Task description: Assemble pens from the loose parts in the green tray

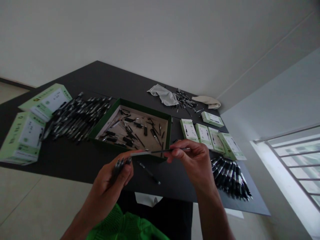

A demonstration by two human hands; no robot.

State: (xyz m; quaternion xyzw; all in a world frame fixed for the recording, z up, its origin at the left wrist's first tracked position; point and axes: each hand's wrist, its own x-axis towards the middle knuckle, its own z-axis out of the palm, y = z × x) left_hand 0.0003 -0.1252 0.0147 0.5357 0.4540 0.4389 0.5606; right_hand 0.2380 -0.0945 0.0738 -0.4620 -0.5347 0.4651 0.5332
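Note:
My left hand (107, 183) is closed around several dark pens (118, 166), their ends sticking up from the fist. A clear pen barrel (139, 153) points out of the same hand to the right. Between thumb and fingers, my right hand (193, 160) pinches a thin dark pen refill (160, 151). The refill lines up with the barrel and its left end meets it; how far it sits inside I cannot tell. Just behind both hands stands a shallow green box (170, 128) holding loose pen parts and caps. One pen (149, 173) lies on the table below the refill.
Many pens (80, 116) are heaped left of the box, beside two green-and-white cartons (23, 138). Small pen boxes (203, 135) and a fanned row of pens (230, 178) lie at right. A white cloth (163, 95) and more pens (185, 100) are at the back.

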